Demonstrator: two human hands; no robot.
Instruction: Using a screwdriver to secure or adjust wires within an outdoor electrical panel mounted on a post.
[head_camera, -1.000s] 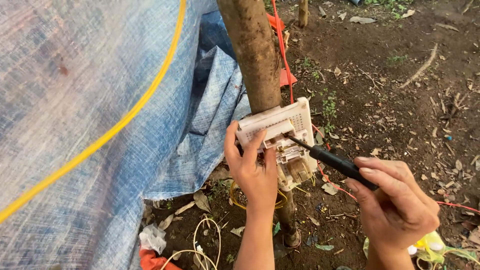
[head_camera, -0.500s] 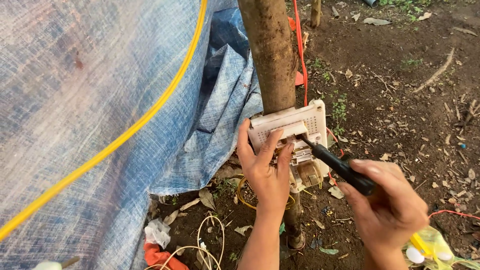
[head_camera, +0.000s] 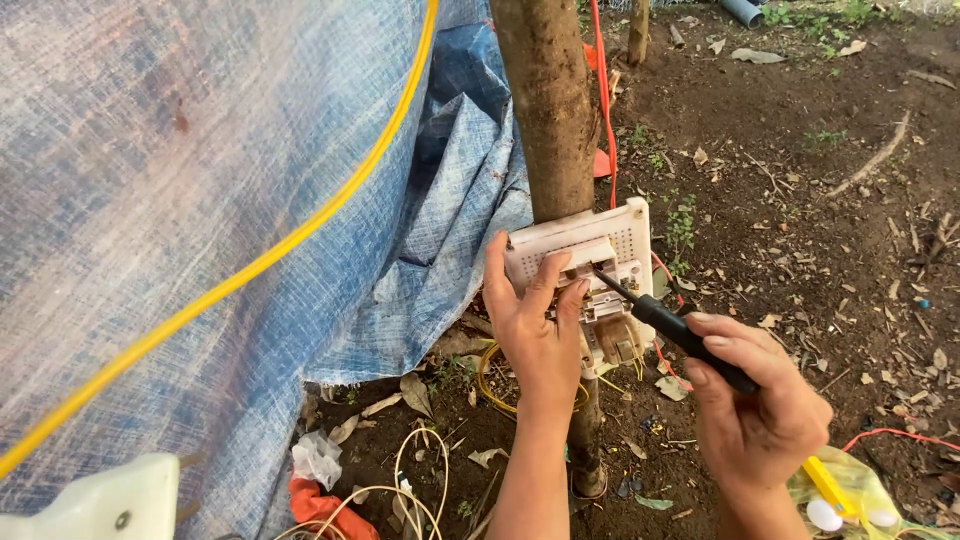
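Bare soil (head_camera: 800, 200) with dry leaves and twigs; blue tarpaulin (head_camera: 200, 200) at left, crossed by a yellow cable (head_camera: 300, 225). Tree trunk (head_camera: 550, 110), upright, with a red wire (head_camera: 603, 100) running down beside it. White electrical switch box (head_camera: 590, 265), back exposed, set against the trunk. Left hand (head_camera: 535, 330): closed on the box's left edge, fingers over its inner parts. Right hand (head_camera: 760, 410): lower right of the box, clamped on a black-handled screwdriver (head_camera: 670, 325), tip touching the box's middle. Pale wires (head_camera: 400, 490) on the ground below.
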